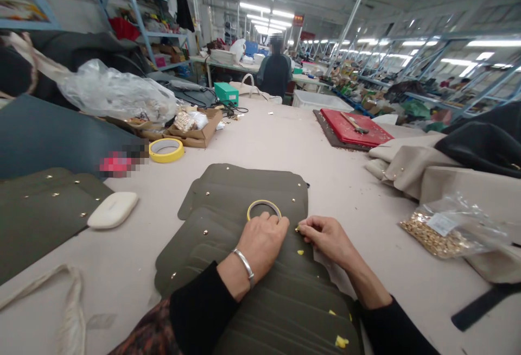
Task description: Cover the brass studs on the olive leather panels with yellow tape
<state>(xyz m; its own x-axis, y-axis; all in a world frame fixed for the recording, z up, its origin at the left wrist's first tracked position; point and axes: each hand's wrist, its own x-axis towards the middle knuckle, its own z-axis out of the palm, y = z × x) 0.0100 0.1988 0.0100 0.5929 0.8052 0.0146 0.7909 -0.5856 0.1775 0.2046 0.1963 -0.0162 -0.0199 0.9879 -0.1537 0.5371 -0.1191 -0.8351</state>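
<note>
Dark olive panels point(252, 181) with small gold studs point(205, 232) lie overlapped in front of me. Over them, my left hand point(264, 241) is closed on the near edge of a narrow roll of yellow tape point(264, 203); its fingertips are partly hidden. Just to the right, my right hand point(328, 236) pinches at a small bit of yellow tape point(297, 228) beside a stud near the panel's right edge. Several torn yellow tape scraps point(342, 341) are on the olive material nearer to me.
A wider yellow tape roll point(166, 150), a white case point(113, 210) and more olive panels point(36, 208) are at left. On the right are a bag of gold hardware point(437, 233), beige material point(451, 176) and a hammer point(355, 122) on a red slab point(376, 137). A person point(274, 73) sits beyond.
</note>
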